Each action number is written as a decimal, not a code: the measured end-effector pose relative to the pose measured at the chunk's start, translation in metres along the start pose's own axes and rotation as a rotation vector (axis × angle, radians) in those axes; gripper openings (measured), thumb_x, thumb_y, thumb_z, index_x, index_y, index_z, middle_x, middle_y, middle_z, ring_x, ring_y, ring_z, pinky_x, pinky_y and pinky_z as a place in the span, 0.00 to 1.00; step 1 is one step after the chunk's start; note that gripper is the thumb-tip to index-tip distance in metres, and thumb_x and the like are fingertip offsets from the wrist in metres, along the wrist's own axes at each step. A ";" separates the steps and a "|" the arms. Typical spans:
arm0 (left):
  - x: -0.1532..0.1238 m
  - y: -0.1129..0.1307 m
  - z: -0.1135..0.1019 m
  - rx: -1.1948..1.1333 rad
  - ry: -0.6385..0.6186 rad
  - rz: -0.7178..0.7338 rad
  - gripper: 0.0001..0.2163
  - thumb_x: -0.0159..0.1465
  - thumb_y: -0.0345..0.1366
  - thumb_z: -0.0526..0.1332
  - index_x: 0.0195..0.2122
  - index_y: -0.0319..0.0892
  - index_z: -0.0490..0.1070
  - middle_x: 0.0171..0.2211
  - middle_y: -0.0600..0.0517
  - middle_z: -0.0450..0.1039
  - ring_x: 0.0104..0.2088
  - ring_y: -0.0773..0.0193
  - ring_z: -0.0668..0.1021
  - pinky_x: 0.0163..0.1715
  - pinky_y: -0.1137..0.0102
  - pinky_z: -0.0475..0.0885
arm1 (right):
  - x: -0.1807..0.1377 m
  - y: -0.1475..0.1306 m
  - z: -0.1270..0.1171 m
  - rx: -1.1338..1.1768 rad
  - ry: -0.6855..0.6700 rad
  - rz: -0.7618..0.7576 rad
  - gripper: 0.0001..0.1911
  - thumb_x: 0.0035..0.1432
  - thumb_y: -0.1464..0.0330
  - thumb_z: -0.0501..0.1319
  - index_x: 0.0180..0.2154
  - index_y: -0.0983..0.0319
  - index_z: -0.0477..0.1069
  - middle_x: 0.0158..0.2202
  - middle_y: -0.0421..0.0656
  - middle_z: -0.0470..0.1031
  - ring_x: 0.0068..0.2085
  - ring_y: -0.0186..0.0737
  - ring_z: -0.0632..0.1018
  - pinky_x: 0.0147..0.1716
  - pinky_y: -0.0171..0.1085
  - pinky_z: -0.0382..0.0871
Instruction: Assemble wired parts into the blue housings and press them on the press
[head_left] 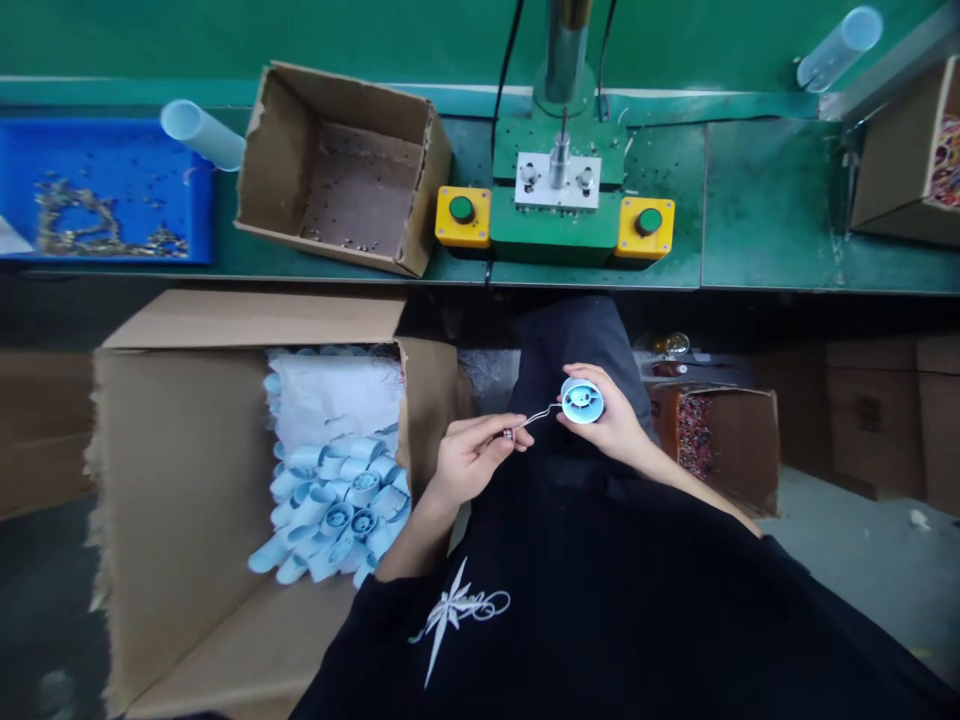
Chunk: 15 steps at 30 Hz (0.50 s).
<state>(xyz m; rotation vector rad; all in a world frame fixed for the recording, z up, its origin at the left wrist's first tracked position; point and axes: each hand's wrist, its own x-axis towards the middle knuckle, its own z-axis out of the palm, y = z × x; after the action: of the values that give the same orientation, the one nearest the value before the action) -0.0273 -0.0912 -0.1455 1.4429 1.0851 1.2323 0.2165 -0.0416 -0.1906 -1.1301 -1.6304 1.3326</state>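
Note:
My right hand (611, 412) is closed around a light blue plastic cylinder (582, 401), whose open end with an inner hub faces up toward me. Thin wires (541, 413) run out of its left side. Those wires are pinched between the thumb and fingers of my left hand (474, 455), and a small dark piece shows at the fingertips, too small to name. Both hands are over my lap, in front of the bench. Left of them, many similar light blue cylinders (337, 515) are heaped in a large cardboard box (180, 500).
On the green bench (780, 200) stands a press fixture (559, 180) between two yellow button boxes (463, 215). An open cardboard box (345, 170) and a blue tray (112, 215) of small metal parts are farther left. A carton (739, 450) with wires lies low at the right.

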 end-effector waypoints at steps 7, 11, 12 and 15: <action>0.002 0.008 0.015 0.058 -0.055 0.217 0.14 0.76 0.41 0.60 0.56 0.42 0.78 0.36 0.47 0.84 0.35 0.63 0.84 0.35 0.69 0.83 | -0.003 0.004 0.002 -0.195 -0.013 -0.087 0.27 0.61 0.64 0.70 0.60 0.56 0.69 0.61 0.50 0.74 0.62 0.51 0.76 0.62 0.53 0.75; 0.007 0.003 0.021 0.108 -0.112 0.219 0.13 0.76 0.39 0.60 0.55 0.41 0.78 0.37 0.47 0.84 0.34 0.65 0.84 0.36 0.70 0.82 | -0.004 0.005 0.002 -0.189 -0.060 -0.096 0.28 0.61 0.65 0.70 0.61 0.55 0.68 0.61 0.50 0.74 0.62 0.51 0.76 0.62 0.53 0.75; 0.008 0.001 0.022 0.126 -0.124 0.218 0.13 0.76 0.39 0.60 0.55 0.41 0.78 0.37 0.47 0.84 0.34 0.65 0.84 0.36 0.70 0.82 | -0.004 0.005 0.002 -0.184 -0.068 -0.097 0.28 0.62 0.66 0.70 0.62 0.55 0.68 0.61 0.50 0.73 0.63 0.51 0.76 0.62 0.53 0.75; 0.011 -0.004 0.023 0.174 -0.137 0.227 0.12 0.76 0.37 0.61 0.56 0.41 0.77 0.38 0.47 0.84 0.35 0.64 0.85 0.38 0.69 0.83 | -0.004 0.005 0.002 -0.173 -0.068 -0.094 0.28 0.62 0.66 0.69 0.62 0.55 0.67 0.62 0.50 0.73 0.63 0.52 0.75 0.62 0.54 0.75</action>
<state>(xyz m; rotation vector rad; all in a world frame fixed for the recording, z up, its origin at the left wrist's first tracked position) -0.0034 -0.0821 -0.1496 1.7972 0.9748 1.1971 0.2173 -0.0457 -0.1962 -1.1026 -1.8545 1.2004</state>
